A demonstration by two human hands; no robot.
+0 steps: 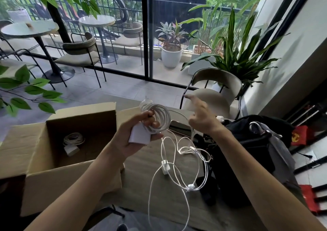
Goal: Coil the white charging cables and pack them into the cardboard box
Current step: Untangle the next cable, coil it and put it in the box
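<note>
My left hand (136,133) grips a white charger brick (138,136) with a white cable coiled in several loops (159,117) round its fingers. My right hand (201,116) is raised just right of the coil, index finger stretched out, and the cable's loose end seems to run down past its palm. An open cardboard box (40,153) stands at the left; one coiled white cable with its plug (72,141) lies on its floor. Loose white cables (178,170) with small plugs sprawl on the wooden table below my hands.
A black bag (251,153) sits on the table at the right, and a phone (178,125) lies behind the coil. A beige chair (215,93) stands beyond the table. Potted plants and a glass door are further back.
</note>
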